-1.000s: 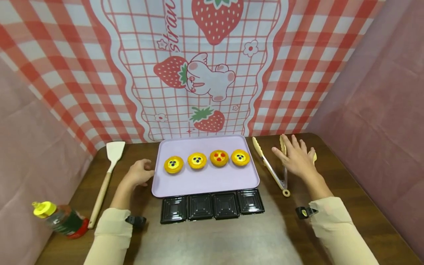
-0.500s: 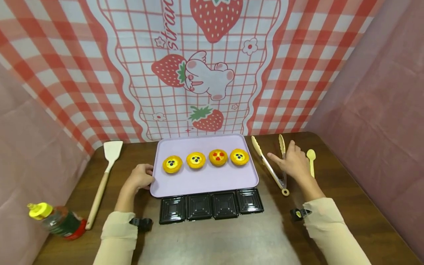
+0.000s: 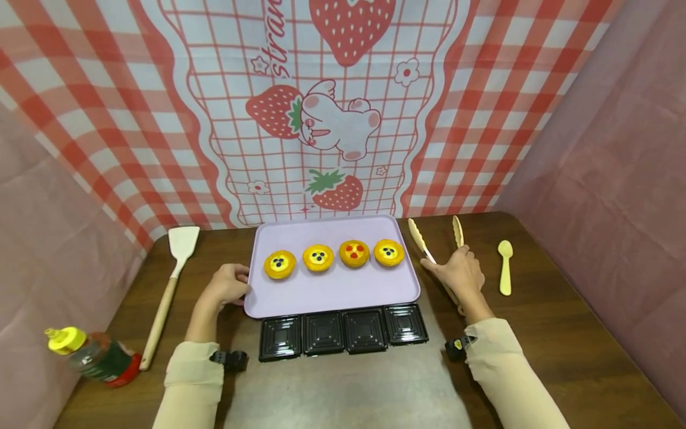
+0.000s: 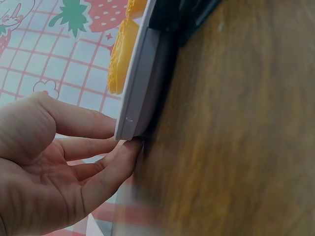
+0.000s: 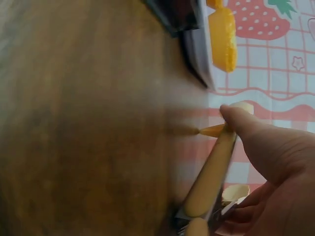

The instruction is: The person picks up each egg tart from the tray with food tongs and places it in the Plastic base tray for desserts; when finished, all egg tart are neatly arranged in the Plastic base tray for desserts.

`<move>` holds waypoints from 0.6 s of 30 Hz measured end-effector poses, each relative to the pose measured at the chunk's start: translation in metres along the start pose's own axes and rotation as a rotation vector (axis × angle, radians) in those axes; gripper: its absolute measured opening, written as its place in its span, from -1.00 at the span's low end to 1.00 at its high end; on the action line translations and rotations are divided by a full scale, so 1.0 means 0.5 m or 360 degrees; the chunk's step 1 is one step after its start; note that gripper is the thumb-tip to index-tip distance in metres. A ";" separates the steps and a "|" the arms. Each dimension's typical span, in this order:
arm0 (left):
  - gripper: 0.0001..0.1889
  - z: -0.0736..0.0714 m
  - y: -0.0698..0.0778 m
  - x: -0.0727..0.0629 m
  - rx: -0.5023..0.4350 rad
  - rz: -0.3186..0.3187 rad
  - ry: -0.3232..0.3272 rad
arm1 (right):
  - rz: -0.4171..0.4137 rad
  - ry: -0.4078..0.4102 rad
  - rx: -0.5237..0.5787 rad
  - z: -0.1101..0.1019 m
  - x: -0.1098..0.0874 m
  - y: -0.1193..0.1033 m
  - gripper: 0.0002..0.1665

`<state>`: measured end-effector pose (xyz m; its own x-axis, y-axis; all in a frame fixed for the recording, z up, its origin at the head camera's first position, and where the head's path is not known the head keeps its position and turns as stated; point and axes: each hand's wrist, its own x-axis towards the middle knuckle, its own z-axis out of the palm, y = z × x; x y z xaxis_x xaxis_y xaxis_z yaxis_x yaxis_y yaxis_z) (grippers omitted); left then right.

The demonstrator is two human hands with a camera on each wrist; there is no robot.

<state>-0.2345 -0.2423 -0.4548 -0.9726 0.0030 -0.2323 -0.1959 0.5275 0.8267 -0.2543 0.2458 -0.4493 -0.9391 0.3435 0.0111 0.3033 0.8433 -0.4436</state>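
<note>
A lilac tray point(image 3: 332, 295) lies at the back of the table with a row of egg tarts point(image 3: 319, 258) on it. Most tarts have blue dots; one tart point(image 3: 354, 254) has red dots. My left hand point(image 3: 229, 286) holds the tray's left edge: in the left wrist view the thumb meets the rim point(image 4: 134, 93) and a fingertip is tucked at its underside. To the right of the tray, my right hand point(image 3: 460, 273) grips the spread tongs point(image 3: 417, 234); thumb on one arm point(image 5: 209, 174), fingers at the other. The hand partly hides the tongs.
Several black square plastic bases point(image 3: 322, 334) line the tray's front edge. On the left lie a white spatula point(image 3: 170, 292) with a wooden handle and a tipped bottle point(image 3: 99, 357) with a yellow cap. A pale yellow spoon point(image 3: 505, 268) lies at the right.
My right hand has come down and leftward from above the tongs onto them, uncovering the spoon. My left hand has moved in to the tray's edge. The tray and tarts stay put.
</note>
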 end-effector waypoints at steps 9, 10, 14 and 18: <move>-0.45 0.002 0.005 0.003 -0.0035 0.0012 -0.0028 | -0.0030 0.0057 0.0052 0.002 0.002 0.015 0.10; -0.46 0.002 0.006 0.003 -0.0041 0.0017 -0.0032 | -0.0038 0.0066 0.0064 0.001 0.002 0.017 0.08; -0.47 0.002 0.004 0.003 -0.0036 0.0013 -0.0026 | -0.0098 0.0098 0.0120 -0.001 0.003 0.022 0.05; -0.48 -0.001 -0.001 0.002 -0.0022 0.0008 -0.0020 | -0.0169 0.0131 0.0148 -0.013 0.009 0.027 0.03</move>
<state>-0.2354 -0.2429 -0.4554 -0.9720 0.0161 -0.2346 -0.1929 0.5157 0.8348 -0.2535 0.2613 -0.4492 -0.9474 0.2907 0.1342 0.1832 0.8360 -0.5173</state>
